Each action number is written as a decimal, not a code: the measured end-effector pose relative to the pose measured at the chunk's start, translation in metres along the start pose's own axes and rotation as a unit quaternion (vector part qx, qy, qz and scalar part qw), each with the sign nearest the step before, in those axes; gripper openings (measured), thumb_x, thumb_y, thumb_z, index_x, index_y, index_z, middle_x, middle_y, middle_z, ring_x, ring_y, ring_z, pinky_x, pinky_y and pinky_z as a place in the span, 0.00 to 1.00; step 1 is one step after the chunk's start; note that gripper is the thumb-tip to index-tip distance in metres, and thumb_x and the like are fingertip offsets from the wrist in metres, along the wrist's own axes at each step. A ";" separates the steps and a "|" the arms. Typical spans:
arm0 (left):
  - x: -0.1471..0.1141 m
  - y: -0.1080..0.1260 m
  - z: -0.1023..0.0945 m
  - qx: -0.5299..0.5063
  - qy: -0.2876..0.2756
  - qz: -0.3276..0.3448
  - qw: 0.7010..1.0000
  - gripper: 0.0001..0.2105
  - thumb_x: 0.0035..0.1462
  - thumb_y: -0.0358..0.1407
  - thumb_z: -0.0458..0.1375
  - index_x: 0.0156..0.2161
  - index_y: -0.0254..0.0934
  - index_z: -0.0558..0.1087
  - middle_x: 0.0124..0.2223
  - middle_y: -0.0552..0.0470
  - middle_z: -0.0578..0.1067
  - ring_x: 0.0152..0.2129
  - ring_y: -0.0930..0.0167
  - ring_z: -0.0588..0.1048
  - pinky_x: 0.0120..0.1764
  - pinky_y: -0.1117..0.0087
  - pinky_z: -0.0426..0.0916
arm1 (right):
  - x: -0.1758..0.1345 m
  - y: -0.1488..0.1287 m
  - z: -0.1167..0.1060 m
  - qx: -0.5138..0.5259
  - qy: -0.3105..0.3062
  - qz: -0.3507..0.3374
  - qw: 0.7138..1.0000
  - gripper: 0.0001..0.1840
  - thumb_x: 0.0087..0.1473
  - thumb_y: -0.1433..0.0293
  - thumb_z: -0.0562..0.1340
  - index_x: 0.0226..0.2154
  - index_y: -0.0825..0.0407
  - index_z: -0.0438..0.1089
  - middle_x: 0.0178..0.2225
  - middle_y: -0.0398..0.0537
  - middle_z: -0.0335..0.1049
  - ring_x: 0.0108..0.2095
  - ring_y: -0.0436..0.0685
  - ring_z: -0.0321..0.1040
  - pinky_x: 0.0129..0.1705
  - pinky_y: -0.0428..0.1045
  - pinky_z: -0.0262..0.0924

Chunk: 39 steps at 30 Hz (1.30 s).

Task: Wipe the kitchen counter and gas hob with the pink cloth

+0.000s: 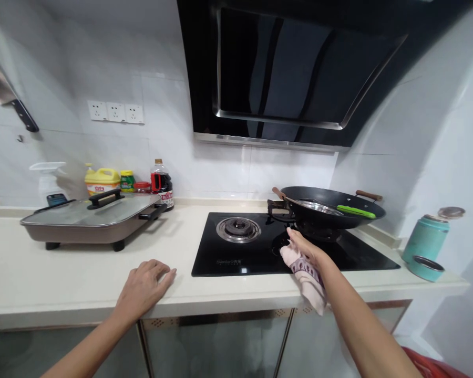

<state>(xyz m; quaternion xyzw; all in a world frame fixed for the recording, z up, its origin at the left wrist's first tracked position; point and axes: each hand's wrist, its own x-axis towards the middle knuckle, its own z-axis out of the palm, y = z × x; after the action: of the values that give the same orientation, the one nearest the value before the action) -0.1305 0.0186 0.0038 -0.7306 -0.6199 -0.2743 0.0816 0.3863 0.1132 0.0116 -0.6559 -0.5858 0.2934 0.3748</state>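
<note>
My right hand (305,247) is closed around a pale pink cloth (306,275) with a dark patterned band. The cloth touches the black glass gas hob (260,260), between its left burner (238,229) and the wok, and its end hangs toward the counter's front edge. Just behind that hand, a black wok (319,193) with wooden handles sits over the right burner. A shiny metal item (317,206) and a green-handled utensil (356,211) lie in it. My left hand (147,285) rests on the cream counter left of the hob, fingers loosely bent and holding nothing.
An electric pan (82,227) with a glass lid stands on the left counter (8,281). Behind it are a spray bottle (48,184), a yellow jug (102,181) and a soy sauce bottle (162,184). A turquoise flask (426,239) stands right; a range hood (276,79) hangs overhead.
</note>
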 end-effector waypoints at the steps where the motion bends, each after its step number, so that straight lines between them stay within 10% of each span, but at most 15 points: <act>1: 0.000 0.000 0.000 0.000 0.000 -0.001 1.000 0.22 0.63 0.52 0.51 0.35 0.42 0.81 0.45 0.46 0.82 0.47 0.57 0.77 0.48 0.58 0.66 | 0.008 -0.001 0.000 0.006 -0.005 0.006 1.000 0.47 0.64 0.36 0.42 0.71 0.49 0.55 0.64 0.62 0.67 0.58 0.62 0.72 0.57 0.57 0.68; 8: 0.002 0.000 0.001 0.000 -0.001 -0.004 1.000 0.23 0.64 0.52 0.50 0.34 0.41 0.81 0.44 0.45 0.82 0.46 0.56 0.77 0.48 0.59 0.67 | 0.031 -0.008 0.002 -0.035 -0.021 0.006 0.999 0.41 0.67 0.40 0.42 0.61 0.51 0.67 0.56 0.58 0.74 0.57 0.62 0.71 0.60 0.55 0.64; 19: -0.003 0.001 0.001 0.011 0.010 0.018 1.000 0.22 0.65 0.50 0.49 0.33 0.41 0.80 0.43 0.45 0.82 0.44 0.58 0.77 0.47 0.59 0.67 | -0.058 0.015 0.003 -0.167 -0.027 -0.057 0.984 0.49 0.56 0.45 0.61 0.70 0.56 0.56 0.73 0.61 0.52 0.73 0.68 0.47 0.74 0.61 0.41; 27: -0.003 0.000 0.004 0.001 0.016 0.029 0.999 0.19 0.64 0.48 0.51 0.32 0.41 0.79 0.41 0.46 0.82 0.42 0.59 0.77 0.48 0.58 0.67 | -0.102 -0.017 0.061 -0.198 -0.010 -0.248 0.948 0.21 0.58 0.64 0.58 0.53 0.49 0.70 0.50 0.53 0.69 0.50 0.61 0.68 0.57 0.54 0.62; 33: -0.005 -0.003 0.007 -0.007 0.032 0.029 0.999 0.19 0.65 0.47 0.50 0.33 0.41 0.78 0.40 0.46 0.82 0.42 0.60 0.77 0.48 0.58 0.68 | -0.051 -0.066 0.111 -0.178 -0.008 -0.244 0.953 0.13 0.59 0.67 0.58 0.47 0.49 0.64 0.47 0.49 0.69 0.48 0.58 0.65 0.53 0.51 0.60; 39: -0.006 -0.007 0.007 -0.021 0.045 0.025 0.998 0.18 0.65 0.46 0.51 0.32 0.41 0.77 0.39 0.46 0.82 0.41 0.60 0.77 0.47 0.60 0.69 | 0.024 -0.075 0.112 -0.199 0.076 -0.123 0.969 0.14 0.63 0.66 0.54 0.50 0.52 0.63 0.49 0.58 0.69 0.48 0.63 0.66 0.53 0.55 0.59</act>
<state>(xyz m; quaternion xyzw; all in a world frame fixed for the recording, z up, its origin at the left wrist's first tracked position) -0.1352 0.0184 -0.0063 -0.7341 -0.5914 -0.3183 0.1008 0.2565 0.1564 0.0139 -0.6603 -0.6785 0.0717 0.3140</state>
